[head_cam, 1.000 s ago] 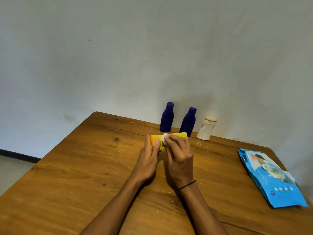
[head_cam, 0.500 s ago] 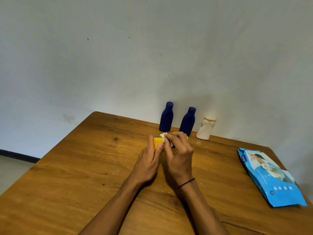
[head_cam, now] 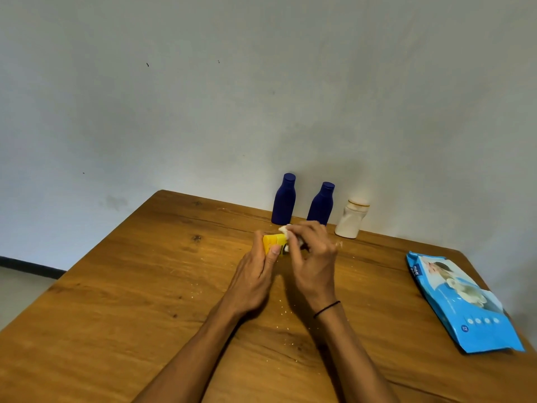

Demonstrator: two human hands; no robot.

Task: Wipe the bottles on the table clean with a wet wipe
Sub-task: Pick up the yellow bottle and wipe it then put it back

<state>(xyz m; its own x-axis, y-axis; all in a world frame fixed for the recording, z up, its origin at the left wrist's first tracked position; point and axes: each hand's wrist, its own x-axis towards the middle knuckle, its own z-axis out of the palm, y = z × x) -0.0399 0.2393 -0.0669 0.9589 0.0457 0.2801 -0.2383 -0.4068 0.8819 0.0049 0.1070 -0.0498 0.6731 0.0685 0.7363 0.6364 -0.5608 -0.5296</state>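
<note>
Your left hand (head_cam: 255,274) keeps its grip curled round the yellow bottle (head_cam: 273,242), thumb across its near face, holding it on its side just above the surface (head_cam: 122,286). At three o'clock from it, your right hand (head_cam: 312,257) pinches the wet wipe (head_cam: 286,230) against the bottle. A second ago a long stretch of yellow showed past your right fingers; now they cover all but the left end, so the wipe has travelled along the body. That suggests this bottle is nearly done. At twelve o'clock the two blue bottles (head_cam: 284,199) and, further right, the white bottle (head_cam: 351,219) stand untouched; the wipes pack (head_cam: 465,303) lies at four o'clock.
</note>
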